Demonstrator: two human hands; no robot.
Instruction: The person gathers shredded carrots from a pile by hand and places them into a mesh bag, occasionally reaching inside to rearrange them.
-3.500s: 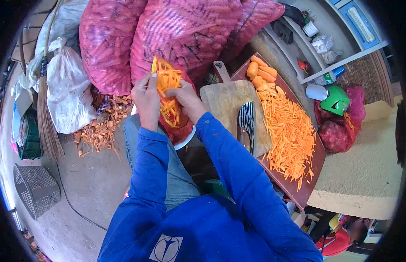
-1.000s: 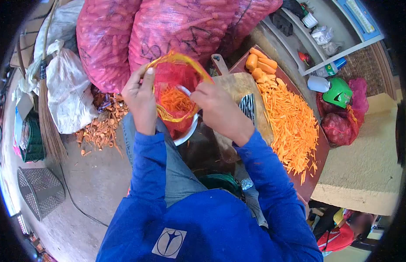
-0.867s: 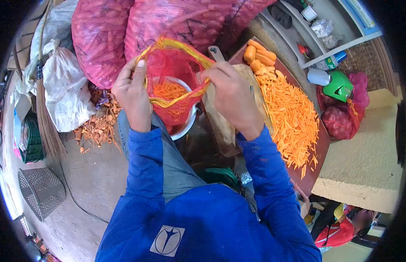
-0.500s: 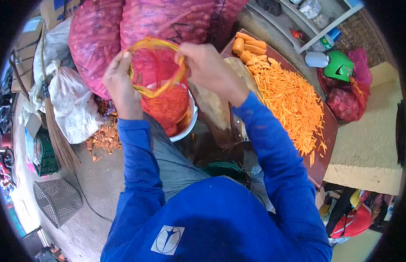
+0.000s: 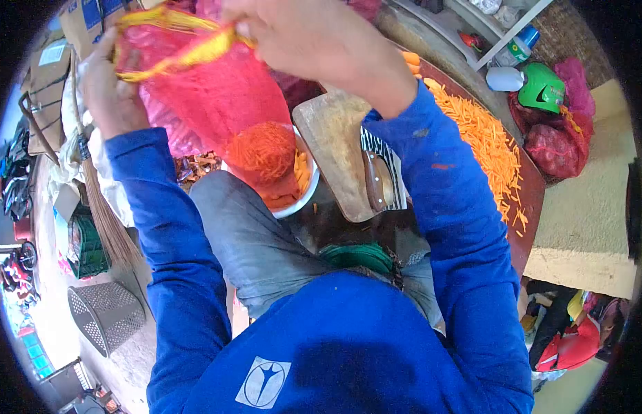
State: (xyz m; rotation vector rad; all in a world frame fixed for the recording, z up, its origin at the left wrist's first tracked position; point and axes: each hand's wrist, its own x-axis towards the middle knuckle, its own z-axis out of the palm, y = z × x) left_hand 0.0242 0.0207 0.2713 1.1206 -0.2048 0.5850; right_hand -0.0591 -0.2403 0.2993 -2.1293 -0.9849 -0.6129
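A red mesh bag (image 5: 217, 96) hangs stretched between my hands, its yellow-edged mouth open at the upper left. My left hand (image 5: 112, 93) grips one side of the yellow edge. The other side is pinched in my right hand (image 5: 293, 34). Cut carrots fill the bottom of the bag (image 5: 262, 152), which rests over a white basin (image 5: 308, 193) holding more carrot pieces. To the right of the basin lie a worn wooden board (image 5: 331, 148) and a knife with a brown handle (image 5: 373, 179).
Carrot sticks (image 5: 483, 145) are heaped on a dark red board (image 5: 535, 200) at the right. A green helmet (image 5: 541, 86) sits beyond it. At the left stand a broom (image 5: 100, 200) and a grey perforated basket (image 5: 107, 317). Full mesh sacks are behind the hands.
Both hands have moved up and left and farther apart, pulling the bag's mouth wider and stretching the mesh upward. The wooden board and knife show more fully.
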